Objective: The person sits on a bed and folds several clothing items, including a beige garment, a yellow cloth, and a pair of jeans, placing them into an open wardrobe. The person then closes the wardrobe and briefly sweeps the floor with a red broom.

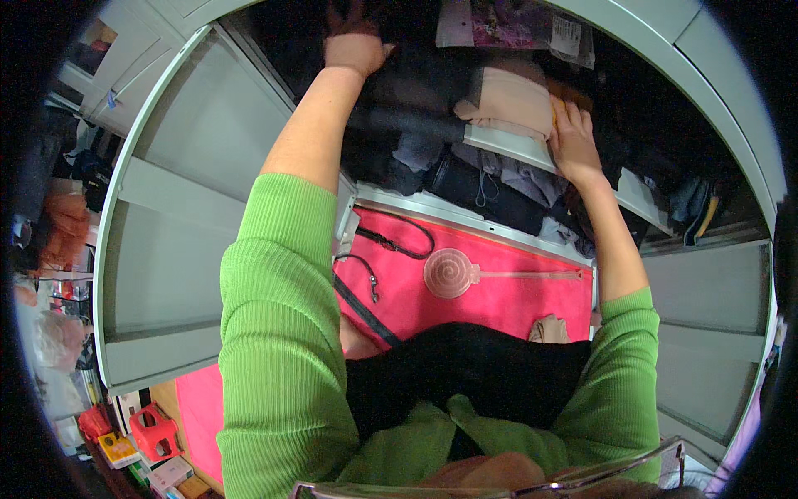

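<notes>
My left hand (355, 47) reaches deep into the dark inside of a wardrobe, its fingers lost in shadow among dark fabric. What it touches cannot be made out. My right hand (576, 142) lies against the right side of a folded beige garment (512, 100) on a pale shelf board (511, 145). A yellow item (557, 114) shows at its fingers, which are extended; the thumb is hidden. Above the garment, a clear plastic package (492, 25) with a purple print and a label lies in the wardrobe.
Wardrobe doors stand open at the left (181, 249) and right (711, 312). Dark folded clothes (486, 187) fill the lower compartment. On a pink mat (399, 287) lie a black belt (399, 243), a round spiral-patterned fly swatter (450, 273) and beige cloth (548, 329). A red stool (154, 431) stands lower left.
</notes>
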Demonstrator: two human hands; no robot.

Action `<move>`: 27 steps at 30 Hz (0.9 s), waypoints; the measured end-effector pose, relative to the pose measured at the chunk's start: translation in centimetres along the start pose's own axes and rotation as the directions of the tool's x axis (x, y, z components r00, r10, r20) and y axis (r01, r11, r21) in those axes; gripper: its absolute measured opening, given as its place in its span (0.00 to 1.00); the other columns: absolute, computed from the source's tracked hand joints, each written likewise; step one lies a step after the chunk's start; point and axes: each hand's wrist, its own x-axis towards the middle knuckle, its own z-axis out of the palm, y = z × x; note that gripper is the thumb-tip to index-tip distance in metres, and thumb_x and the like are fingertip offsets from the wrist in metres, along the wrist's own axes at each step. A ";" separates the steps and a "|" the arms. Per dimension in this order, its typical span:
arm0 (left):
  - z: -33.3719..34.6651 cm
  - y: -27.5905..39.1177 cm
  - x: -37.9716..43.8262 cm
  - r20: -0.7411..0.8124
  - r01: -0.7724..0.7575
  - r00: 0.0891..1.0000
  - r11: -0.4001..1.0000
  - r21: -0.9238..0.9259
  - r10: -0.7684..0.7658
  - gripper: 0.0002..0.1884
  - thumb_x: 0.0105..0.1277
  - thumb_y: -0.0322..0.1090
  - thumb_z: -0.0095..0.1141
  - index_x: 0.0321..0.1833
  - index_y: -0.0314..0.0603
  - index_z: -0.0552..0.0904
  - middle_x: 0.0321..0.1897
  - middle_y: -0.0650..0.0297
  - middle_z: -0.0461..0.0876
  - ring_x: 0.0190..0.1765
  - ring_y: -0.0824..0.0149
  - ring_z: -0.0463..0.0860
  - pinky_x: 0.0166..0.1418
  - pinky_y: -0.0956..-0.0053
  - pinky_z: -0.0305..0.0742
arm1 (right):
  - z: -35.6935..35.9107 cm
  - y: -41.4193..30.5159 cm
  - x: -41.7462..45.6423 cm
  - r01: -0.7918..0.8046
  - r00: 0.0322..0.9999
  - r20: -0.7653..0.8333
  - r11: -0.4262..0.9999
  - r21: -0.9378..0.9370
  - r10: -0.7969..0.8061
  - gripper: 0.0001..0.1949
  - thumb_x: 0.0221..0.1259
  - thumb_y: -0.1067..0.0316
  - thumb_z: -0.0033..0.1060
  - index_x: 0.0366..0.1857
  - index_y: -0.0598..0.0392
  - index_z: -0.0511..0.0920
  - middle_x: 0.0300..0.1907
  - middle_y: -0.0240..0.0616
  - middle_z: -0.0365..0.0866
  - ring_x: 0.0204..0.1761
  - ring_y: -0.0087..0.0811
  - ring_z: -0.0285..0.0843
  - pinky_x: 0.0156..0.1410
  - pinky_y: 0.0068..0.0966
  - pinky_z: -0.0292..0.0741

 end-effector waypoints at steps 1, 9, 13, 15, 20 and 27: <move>-0.8 0.8 -0.3 0.021 0.017 1.000 1.000 -0.015 -0.016 0.50 0.52 0.59 0.67 0.77 0.55 0.58 0.80 0.53 0.37 0.78 0.37 0.38 0.76 0.40 0.46 | 0.2 0.2 -0.3 -0.009 1.000 0.004 1.000 -0.007 0.009 0.27 0.71 0.57 0.45 0.72 0.48 0.59 0.70 0.49 0.60 0.71 0.57 0.55 0.76 0.42 0.57; -6.6 2.3 -5.2 -0.066 -0.050 0.996 0.995 0.090 0.056 0.34 0.60 0.58 0.60 0.65 0.45 0.76 0.75 0.51 0.57 0.76 0.43 0.53 0.76 0.45 0.51 | -4.5 -0.5 -5.1 0.144 0.976 -0.178 0.984 0.103 -0.124 0.26 0.66 0.62 0.54 0.69 0.47 0.65 0.72 0.45 0.61 0.74 0.54 0.51 0.77 0.42 0.56; -6.1 2.2 -10.8 -0.233 -0.218 0.955 0.966 -0.139 0.182 0.36 0.67 0.54 0.56 0.76 0.57 0.61 0.77 0.50 0.53 0.76 0.38 0.53 0.72 0.37 0.53 | -3.7 0.2 -14.4 0.297 0.948 -0.175 0.937 0.182 -0.267 0.28 0.56 0.76 0.57 0.64 0.50 0.71 0.69 0.45 0.65 0.71 0.52 0.60 0.76 0.44 0.59; -7.2 4.4 -13.4 -0.204 -0.214 0.964 0.954 -0.208 0.172 0.33 0.68 0.45 0.56 0.75 0.55 0.62 0.77 0.50 0.53 0.76 0.39 0.52 0.74 0.39 0.52 | -2.4 0.5 -17.4 0.271 0.960 -0.009 0.922 0.277 -0.280 0.29 0.53 0.78 0.57 0.64 0.50 0.71 0.70 0.46 0.64 0.72 0.51 0.59 0.76 0.44 0.58; -6.6 9.4 -19.6 0.090 -0.517 0.829 0.817 -0.257 0.553 0.34 0.56 0.26 0.55 0.70 0.52 0.69 0.74 0.54 0.60 0.75 0.47 0.58 0.74 0.43 0.54 | 1.8 -0.3 -15.7 0.396 0.899 0.137 0.905 0.155 -0.417 0.31 0.58 0.73 0.51 0.69 0.47 0.64 0.74 0.44 0.57 0.76 0.47 0.52 0.79 0.44 0.53; -2.9 13.0 -21.5 0.221 -0.400 0.779 0.737 -0.545 0.587 0.35 0.57 0.20 0.51 0.72 0.52 0.69 0.77 0.58 0.55 0.78 0.51 0.53 0.79 0.53 0.50 | 10.4 0.2 -10.9 0.325 0.936 0.184 0.939 -0.116 -0.301 0.27 0.62 0.66 0.46 0.69 0.43 0.65 0.71 0.38 0.62 0.75 0.42 0.53 0.79 0.45 0.48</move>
